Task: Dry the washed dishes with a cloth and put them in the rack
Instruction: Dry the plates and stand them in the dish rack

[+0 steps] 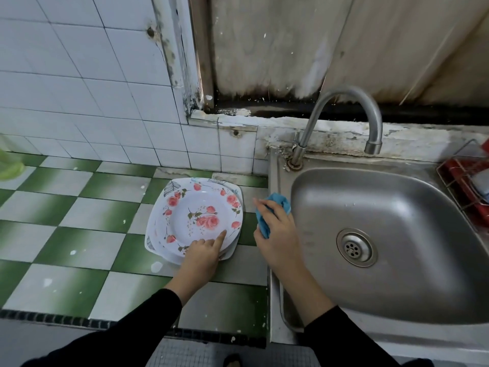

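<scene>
The right grip point(275, 229) is clenching a blue cloth point(278, 201), bunched in its fingers; it is hovering over the seam where the counter point(79, 207) is meeting the sink point(397, 205), and the cloth is sticking out at 12 o'clock and at 9 o'clock of the knuckles. The left grip point(201, 256) is resting on the rose plate point(198, 215) at that plate's 5 o'clock; its forefinger is lying stretched along the inner slope while the other fingers are bending over the near rim; the thumb is hiding underneath, so whether this grip is truly grasping the plate I cannot tell. The rose plate is sitting on top of a stack; a squarish leaf-patterned plate point(169, 188) is showing beneath it at 11 o'clock, and the whole stack is lying flat on the green-and-white checked counter, just at 9 o'clock of the cloth and apart from it. The rack point(461, 181), red with wire sides, is standing at 3 o'clock beyond the sink, cut by the frame edge. A curved tap point(341, 102) is arching over the basin from its 11 o'clock; the drain point(356, 247) is sitting low in the bowl. Something pale green point(10, 168) is peeking in at 9 o'clock.
</scene>
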`<state>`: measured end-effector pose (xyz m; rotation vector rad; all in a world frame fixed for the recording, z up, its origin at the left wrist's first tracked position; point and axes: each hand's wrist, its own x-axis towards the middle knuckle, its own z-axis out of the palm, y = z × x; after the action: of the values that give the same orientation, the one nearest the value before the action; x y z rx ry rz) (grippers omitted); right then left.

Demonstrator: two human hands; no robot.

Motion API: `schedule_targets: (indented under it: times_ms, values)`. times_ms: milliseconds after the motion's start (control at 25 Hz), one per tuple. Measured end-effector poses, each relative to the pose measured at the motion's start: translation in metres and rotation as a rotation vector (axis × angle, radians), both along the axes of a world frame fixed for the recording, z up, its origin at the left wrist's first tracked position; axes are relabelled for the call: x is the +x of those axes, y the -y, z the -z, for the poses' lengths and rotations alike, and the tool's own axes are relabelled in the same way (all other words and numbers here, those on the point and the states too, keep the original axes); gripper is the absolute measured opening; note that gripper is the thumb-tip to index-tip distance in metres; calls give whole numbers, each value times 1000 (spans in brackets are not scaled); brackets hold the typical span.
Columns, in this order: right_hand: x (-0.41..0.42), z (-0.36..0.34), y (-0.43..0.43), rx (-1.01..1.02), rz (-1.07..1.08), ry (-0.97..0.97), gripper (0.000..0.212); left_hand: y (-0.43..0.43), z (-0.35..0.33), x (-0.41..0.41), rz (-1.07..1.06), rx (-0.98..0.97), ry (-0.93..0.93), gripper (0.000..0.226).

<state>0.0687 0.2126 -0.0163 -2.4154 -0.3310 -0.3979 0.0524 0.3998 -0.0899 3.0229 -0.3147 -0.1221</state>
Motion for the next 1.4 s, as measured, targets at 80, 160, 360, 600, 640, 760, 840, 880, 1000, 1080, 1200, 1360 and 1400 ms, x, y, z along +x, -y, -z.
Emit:
schedule_targets:
  times_ms: [80,160,360,600,640,760,840,880,1000,1080,1200,1360,1400]
  values:
    - [1,0,-1,1,9,-21,66,1,0,2,-3,-8,24,64]
    - [1,0,-3,4,7,-28,67,0,-6,-1,-14,-6,28,73]
    - [-4,-3,-5,-10,-25,-55,65,-12,1,2,21,2,137,90]
    - [-15,-13,3,35,-33,-166,62,-19,-10,-22,209,18,253,94]
    - [-18,-16,7,55,-21,-177,62,-21,-16,-28,255,35,287,83]
    - [-26,-19,17,109,19,-226,63,-22,-25,-40,339,17,350,67]
    - [-32,-23,20,133,32,-248,62,-22,-31,-46,364,9,392,65]
    - [-34,-24,20,145,31,-261,62,-22,-31,-48,375,7,413,66]
    - [-40,-32,16,221,12,-304,61,-23,-40,-52,349,2,396,87]
    - [-42,-37,11,291,11,-319,60,-23,-50,-55,331,-44,351,94]
    - [-46,-47,6,390,43,-295,67,-22,-68,-56,287,-192,305,75]
    - [-49,-65,2,457,67,-285,77,-20,-93,-57,-9,-669,285,57]
    - [-48,-68,1,469,60,-285,73,-20,-100,-54,-116,-810,326,56]
